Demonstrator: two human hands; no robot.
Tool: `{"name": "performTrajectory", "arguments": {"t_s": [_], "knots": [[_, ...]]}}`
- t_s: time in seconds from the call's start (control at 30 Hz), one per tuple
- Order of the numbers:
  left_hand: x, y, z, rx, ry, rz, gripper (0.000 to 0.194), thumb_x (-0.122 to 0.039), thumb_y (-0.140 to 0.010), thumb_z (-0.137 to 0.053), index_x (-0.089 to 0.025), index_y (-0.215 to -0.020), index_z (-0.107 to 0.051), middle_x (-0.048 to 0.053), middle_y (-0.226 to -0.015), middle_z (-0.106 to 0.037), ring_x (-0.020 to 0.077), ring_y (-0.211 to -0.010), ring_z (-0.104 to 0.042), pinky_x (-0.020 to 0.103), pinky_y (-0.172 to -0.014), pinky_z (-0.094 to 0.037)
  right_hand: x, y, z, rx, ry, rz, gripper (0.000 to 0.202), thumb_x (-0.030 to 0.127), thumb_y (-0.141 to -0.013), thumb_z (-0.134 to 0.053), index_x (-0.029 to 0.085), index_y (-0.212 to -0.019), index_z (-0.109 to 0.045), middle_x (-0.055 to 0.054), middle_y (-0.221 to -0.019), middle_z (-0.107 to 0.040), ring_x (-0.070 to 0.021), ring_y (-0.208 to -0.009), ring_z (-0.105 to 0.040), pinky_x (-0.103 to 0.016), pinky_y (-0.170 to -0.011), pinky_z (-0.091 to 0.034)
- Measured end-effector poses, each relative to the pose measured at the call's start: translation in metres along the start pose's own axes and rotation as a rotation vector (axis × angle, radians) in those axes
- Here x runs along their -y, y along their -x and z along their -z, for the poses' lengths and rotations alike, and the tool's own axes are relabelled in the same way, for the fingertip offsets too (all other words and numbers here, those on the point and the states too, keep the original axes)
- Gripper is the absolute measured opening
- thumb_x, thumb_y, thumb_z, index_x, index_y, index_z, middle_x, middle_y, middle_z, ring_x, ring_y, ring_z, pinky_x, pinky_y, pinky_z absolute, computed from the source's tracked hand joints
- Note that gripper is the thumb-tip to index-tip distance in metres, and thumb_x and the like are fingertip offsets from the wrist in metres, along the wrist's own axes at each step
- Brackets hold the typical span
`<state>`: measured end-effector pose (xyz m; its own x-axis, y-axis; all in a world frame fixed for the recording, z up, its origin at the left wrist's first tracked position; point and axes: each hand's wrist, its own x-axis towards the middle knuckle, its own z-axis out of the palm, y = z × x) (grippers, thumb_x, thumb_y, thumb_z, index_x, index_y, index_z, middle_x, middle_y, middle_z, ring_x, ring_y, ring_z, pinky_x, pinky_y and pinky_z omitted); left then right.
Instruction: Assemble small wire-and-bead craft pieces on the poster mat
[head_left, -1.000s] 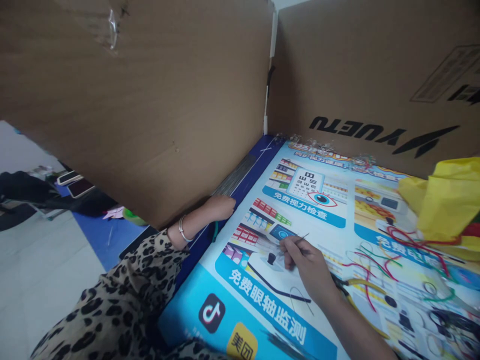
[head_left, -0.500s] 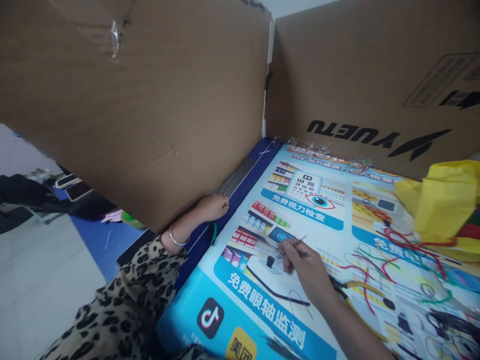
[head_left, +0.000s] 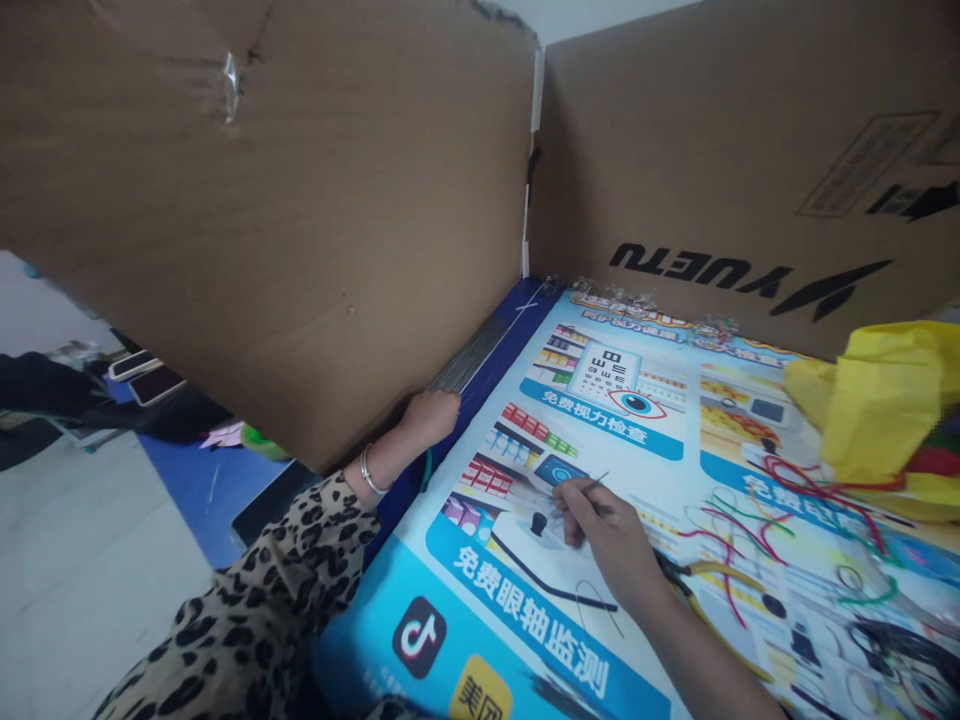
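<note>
My left hand (head_left: 433, 416) is closed at the near end of a bundle of thin grey wires (head_left: 474, 357), which lies along the foot of the left cardboard wall; whether its fingers grip any is hidden. Over the printed poster (head_left: 480, 530), the fingers of my right hand (head_left: 589, 508) are pinched together on a short thin wire (head_left: 602, 479), whose tip sticks out past them. Yellow-handled pliers (head_left: 694, 572) lie beside my right wrist, partly under the forearm.
Cardboard walls (head_left: 337, 200) stand at the left and back. Red and green wires (head_left: 739, 525), a yellow bag (head_left: 885, 400) and black cables (head_left: 900, 655) lie at the right. Phones (head_left: 156, 382) rest beyond the left wall.
My left hand has moved slightly forward toward the wire bundle, its forearm following. My right hand has barely moved and keeps its pinch.
</note>
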<state>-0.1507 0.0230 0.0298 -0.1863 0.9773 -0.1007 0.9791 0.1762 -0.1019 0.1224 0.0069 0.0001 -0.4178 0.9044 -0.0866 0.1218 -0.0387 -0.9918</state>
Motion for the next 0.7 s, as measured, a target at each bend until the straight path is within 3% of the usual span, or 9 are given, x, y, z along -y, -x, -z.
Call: {"name": "performTrajectory", "arguments": {"t_s": [0.2, 0.33, 0.7], "knots": [[-0.010, -0.001, 0.005, 0.028, -0.043, -0.023, 0.031, -0.009, -0.082, -0.036, -0.010, -0.096, -0.064, 0.018, -0.099, -0.064, 0.0248, -0.093, -0.062, 0.035, -0.079, -0.049, 0.002, 0.001, -0.001, 0.000, -0.008, -0.008, 0.037, 0.052, -0.079, -0.053, 0.016, -0.072, -0.060, -0.001, -0.054, -0.056, -0.0119, -0.048, -0.049, -0.026, -0.051, -0.041], [-0.011, -0.002, 0.007, 0.036, -0.052, -0.028, 0.031, -0.008, -0.080, -0.038, -0.009, -0.097, -0.064, 0.019, -0.098, -0.064, 0.0260, -0.092, -0.062, 0.036, -0.078, -0.049, -0.001, 0.000, -0.001, 0.007, -0.007, -0.005, 0.038, 0.052, -0.079, -0.052, 0.017, -0.065, -0.057, -0.001, -0.057, -0.057, -0.0112, -0.049, -0.049, -0.026, -0.053, -0.040], [0.006, -0.007, 0.001, 0.035, -0.033, -0.007, 0.029, -0.023, -0.085, -0.039, -0.015, -0.096, -0.064, 0.014, -0.098, -0.066, 0.0234, -0.090, -0.064, 0.032, -0.075, -0.050, 0.003, 0.001, -0.001, 0.007, 0.005, -0.012, 0.036, 0.051, -0.080, -0.053, 0.017, -0.066, -0.057, 0.001, -0.053, -0.055, -0.0107, -0.048, -0.049, -0.025, -0.051, -0.039]]}}
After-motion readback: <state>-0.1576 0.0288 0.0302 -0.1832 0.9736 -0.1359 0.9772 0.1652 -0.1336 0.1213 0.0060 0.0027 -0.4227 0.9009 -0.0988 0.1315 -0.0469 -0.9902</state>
